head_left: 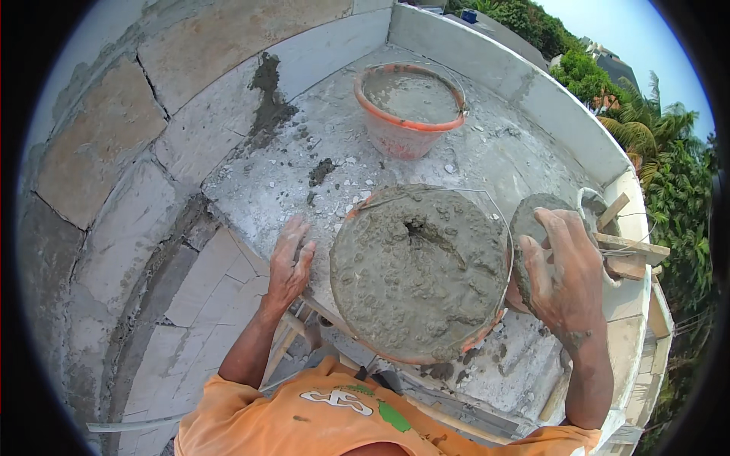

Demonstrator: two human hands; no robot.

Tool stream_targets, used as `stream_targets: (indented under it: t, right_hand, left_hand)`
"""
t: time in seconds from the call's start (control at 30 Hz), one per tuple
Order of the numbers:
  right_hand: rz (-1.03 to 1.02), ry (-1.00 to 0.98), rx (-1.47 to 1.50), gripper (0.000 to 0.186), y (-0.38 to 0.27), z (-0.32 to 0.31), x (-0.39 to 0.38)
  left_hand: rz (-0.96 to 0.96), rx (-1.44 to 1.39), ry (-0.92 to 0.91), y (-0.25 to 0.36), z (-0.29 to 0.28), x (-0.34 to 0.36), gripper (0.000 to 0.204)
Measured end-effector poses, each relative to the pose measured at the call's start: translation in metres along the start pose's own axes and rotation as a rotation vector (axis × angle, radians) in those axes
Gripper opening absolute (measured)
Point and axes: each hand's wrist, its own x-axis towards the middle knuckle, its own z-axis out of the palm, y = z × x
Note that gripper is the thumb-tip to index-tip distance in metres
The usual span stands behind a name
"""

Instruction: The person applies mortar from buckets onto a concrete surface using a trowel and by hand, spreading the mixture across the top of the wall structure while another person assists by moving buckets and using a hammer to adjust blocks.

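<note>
A large orange-rimmed bucket [414,273], heaped with wet grey mortar and with its wire handle raised, stands in front of me on the dusty concrete ledge. My left hand [290,260] is at the bucket's left, fingers apart and holding nothing, near the ledge's edge. My right hand [559,270] is over the near side of a second mortar-filled bucket [532,218] on the right, its fingers apart and slightly bent; whether they touch it is unclear. A third orange-rimmed bucket [403,137] of grey mortar stands farther back.
A stone-block wall [106,144] curves along the left, with a lower paved surface [205,311] below it. A white parapet [494,57] bounds the back and right, with trees and rooftops beyond. Wooden pieces [631,247] lie at the right edge. Mortar spatters and rubble dot the ledge.
</note>
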Motion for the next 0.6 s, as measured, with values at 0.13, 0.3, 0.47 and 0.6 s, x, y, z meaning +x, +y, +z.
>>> stream_targets:
  t: [0.13, 0.3, 0.47, 0.6]
  right_hand:
    - [0.104, -0.399, -0.206, 0.038, 0.001, 0.036, 0.056]
    - [0.238, -0.688, -0.217, 0.043, 0.032, 0.074, 0.077]
    - [0.24, -0.597, -0.131, 0.045, 0.041, 0.077, 0.08]
    - [0.52, -0.504, 0.071, 0.043, 0.029, 0.066, 0.084]
  left_hand:
    - [0.01, -0.005, 0.015, -0.006, 0.003, 0.0, 0.036]
    - [0.114, 0.046, 0.004, -0.005, 0.009, 0.001, 0.035]
    - [0.092, -0.021, 0.027, -0.009, 0.006, -0.002, 0.033]
    - [0.104, -0.056, -0.024, -0.007, 0.002, 0.001, 0.039]
